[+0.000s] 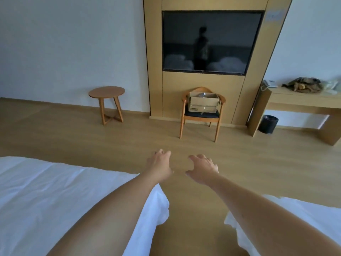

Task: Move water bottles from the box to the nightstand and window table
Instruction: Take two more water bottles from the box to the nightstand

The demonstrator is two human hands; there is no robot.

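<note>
Here, the box (203, 102) sat open on the seat of a chair (201, 115) just right of the frame's centre, below the television (212, 42); something clear showed inside, too small to call bottles for certain. Toward the lower middle, the left hand (160, 163) and right hand (202, 169) reached forward over the floor, fingers spread, holding nothing, probably stretched ahead for the walk to the box. A bed (55, 191) filled the lower left and another bed (304, 209) the lower right. The round table (106, 92), left of centre, stood bare, likely a drop-off spot.
</note>
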